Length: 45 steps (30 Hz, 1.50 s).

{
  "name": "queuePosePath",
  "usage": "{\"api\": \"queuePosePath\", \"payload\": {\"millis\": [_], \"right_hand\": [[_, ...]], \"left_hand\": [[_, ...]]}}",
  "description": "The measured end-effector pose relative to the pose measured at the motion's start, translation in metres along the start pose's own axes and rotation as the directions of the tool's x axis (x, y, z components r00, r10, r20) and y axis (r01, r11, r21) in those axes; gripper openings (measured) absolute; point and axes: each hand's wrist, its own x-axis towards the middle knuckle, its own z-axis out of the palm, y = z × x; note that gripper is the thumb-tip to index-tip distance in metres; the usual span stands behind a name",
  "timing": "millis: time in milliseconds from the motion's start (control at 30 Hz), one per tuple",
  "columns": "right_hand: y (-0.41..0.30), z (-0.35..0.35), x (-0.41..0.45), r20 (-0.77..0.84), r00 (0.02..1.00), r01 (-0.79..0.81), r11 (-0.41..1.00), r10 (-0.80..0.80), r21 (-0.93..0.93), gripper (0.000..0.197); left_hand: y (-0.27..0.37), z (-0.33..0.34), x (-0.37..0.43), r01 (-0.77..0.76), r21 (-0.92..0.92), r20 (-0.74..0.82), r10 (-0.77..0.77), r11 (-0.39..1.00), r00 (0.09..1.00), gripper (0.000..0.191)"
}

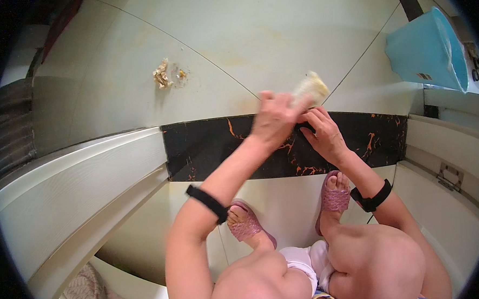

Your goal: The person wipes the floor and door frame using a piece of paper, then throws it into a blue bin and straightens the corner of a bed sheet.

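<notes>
A whitish-yellow, blurred object (310,89) extends beyond my hands over the far edge of a black, orange-veined threshold (223,150). Motion blur hides exactly what it is. My left hand (273,117) has its fingers around the near end of this object. Close beside it is my right hand (325,135), fingers bent, the fingertips meeting the left hand near the object. Whether the right fingers grip anything cannot be made out. To the left on the tiles lies a crumpled beige scrap (162,75), with a small wet-looking yellowish smear (181,75) beside it.
A light blue plastic bin (419,52) stands at the right on the pale floor tiles (233,24). White door frame parts (98,169) flank the threshold, with a metal hinge plate (450,176) at right. My feet in pink sandals (247,226) are just behind the threshold.
</notes>
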Motion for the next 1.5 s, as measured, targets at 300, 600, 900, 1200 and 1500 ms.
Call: {"api": "queuePosePath", "payload": {"millis": [300,600,900,1200,1500], "right_hand": [[0.017,-0.003,-0.01,-0.046,0.996,-0.07,0.996,0.072,0.047,0.019],[-0.009,0.02,0.019,-0.137,0.986,0.108,0.987,-0.092,0.119,0.024],[0.004,0.026,0.037,0.067,0.976,0.218,0.929,-0.208,-0.3,0.043],[0.121,-0.069,-0.083,-0.782,0.457,-0.806,0.569,0.424,-0.163,0.053],[0.071,0.056,0.048,-0.707,0.64,-0.612,0.756,0.302,-0.231,0.061]], "left_hand": [[-0.115,-0.004,0.005,0.277,0.413,-0.109,-0.255,0.868,0.961,0.036],[-0.102,-0.056,-0.042,0.405,0.326,-0.052,-0.411,0.854,0.91,0.04],[-0.021,-0.014,-0.041,0.074,-0.113,-0.008,-0.075,0.991,0.997,0.043],[-0.029,-0.028,-0.077,0.276,-0.078,0.109,-0.267,0.958,0.958,0.054],[-0.035,-0.03,-0.126,0.326,0.121,0.212,-0.345,0.938,0.914,0.057]]}}
